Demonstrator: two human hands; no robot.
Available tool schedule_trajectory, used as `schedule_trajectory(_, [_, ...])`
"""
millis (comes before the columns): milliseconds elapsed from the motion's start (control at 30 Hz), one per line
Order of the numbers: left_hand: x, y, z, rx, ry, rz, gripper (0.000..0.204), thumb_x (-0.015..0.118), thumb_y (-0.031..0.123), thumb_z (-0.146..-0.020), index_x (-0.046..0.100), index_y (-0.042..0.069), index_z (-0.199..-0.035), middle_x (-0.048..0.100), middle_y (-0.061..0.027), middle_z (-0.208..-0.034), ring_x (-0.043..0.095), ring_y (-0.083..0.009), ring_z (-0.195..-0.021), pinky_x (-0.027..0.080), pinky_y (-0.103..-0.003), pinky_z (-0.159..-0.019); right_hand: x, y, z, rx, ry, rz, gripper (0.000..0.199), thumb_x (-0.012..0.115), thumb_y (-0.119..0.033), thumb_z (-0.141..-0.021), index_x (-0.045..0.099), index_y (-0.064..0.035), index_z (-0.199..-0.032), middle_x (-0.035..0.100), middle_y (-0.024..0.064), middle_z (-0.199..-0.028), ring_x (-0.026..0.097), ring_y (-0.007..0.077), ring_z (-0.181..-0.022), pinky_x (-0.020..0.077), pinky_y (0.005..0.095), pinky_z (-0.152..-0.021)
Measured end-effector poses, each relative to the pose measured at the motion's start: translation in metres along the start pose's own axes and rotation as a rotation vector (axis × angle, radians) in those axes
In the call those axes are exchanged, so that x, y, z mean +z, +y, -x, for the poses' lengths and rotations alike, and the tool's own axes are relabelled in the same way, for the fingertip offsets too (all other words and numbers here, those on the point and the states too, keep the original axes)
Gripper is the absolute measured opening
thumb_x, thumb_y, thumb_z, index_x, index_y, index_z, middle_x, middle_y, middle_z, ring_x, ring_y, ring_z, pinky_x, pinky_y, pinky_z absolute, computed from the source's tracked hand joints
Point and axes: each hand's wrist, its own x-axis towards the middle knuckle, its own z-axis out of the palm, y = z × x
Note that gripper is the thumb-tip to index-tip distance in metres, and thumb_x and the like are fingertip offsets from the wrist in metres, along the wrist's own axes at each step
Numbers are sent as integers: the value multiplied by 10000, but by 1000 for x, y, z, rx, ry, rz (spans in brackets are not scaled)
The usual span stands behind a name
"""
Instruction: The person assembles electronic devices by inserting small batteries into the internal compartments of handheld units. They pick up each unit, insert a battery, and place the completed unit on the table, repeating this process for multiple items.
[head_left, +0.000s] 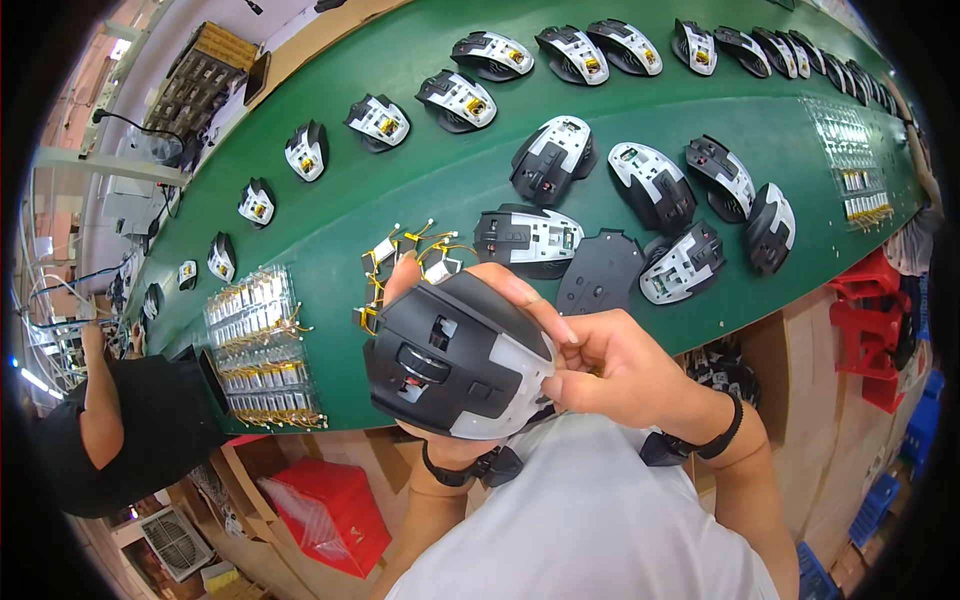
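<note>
Head view: the left hand [517, 292], half-curled, cradles a mouse [460, 350], likely steadying it for the right hand [622, 365], nearly closed at its three o'clock edge, hold unclear.

There are two hands [628, 366], one held mouse [462, 352], six clustered mice [655, 190].

lower left: round-grilled fan unit [176, 541], red box [345, 520] | right: red stools [866, 332] | far left: co-worker in black [130, 430]

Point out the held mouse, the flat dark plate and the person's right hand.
Held mouse [470, 352], head view: black top shell.
Flat dark plate [601, 274], head view: middle of its surface.
Right hand [628, 372], head view: back of the hand.
</note>
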Motion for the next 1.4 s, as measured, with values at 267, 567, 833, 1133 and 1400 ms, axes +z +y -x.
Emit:
schedule_trajectory(267, [-3,-2,-3,-48,-62,24,608,387,500,-998,232,229,-1520,521,-294,-1129,632,-409,-881,593,-445,-689,-1,2,3,44,28,-28,131,592,-38,-875,632,32,-978,570,-49,-756,500,5,-686,428,206,-614])
schedule_trajectory(567, [-7,-19,-4,56,-61,-84,697,384,604,-969,224,190,-1507,509,-262,-1162,641,-391,-865,584,-425,-654,-11,18,-5,12,40,-102,182,607,-125,-891,630,25,-991,596,-20,-790,521,38,-697,428,228,-606])
schedule_trajectory(833, [-27,-14,-10,-3,47,68,780,448,655,-930,168,239,-1527,496,-234,-1220,647,-399,-858,587,-428,-663,-25,15,11,-121,-9,182,342,696,-64,-841,595,9,-1159,660,43,-914,628,51,-748,496,215,-643])
schedule_trajectory(1133, [-14,-27,-25,48,99,-37,778,275,631,-981,173,89,-1531,529,-213,-1195,633,-334,-800,539,-399,-665,-27,1,21,-174,-229,123,567,695,15,-833,415,-9,-1325,676,84,-914,613,80,-733,492,210,-642])
schedule_trajectory(1400, [-15,-35,-20,-79,86,2,740,287,618,-990,140,144,-1540,515,-205,-1254,644,-326,-936,556,-419,-774,-21,-3,12,-698,231,532,458,628,-17,-895,462,84,-1310,666,130,-929,625,138,-777,507,265,-711])
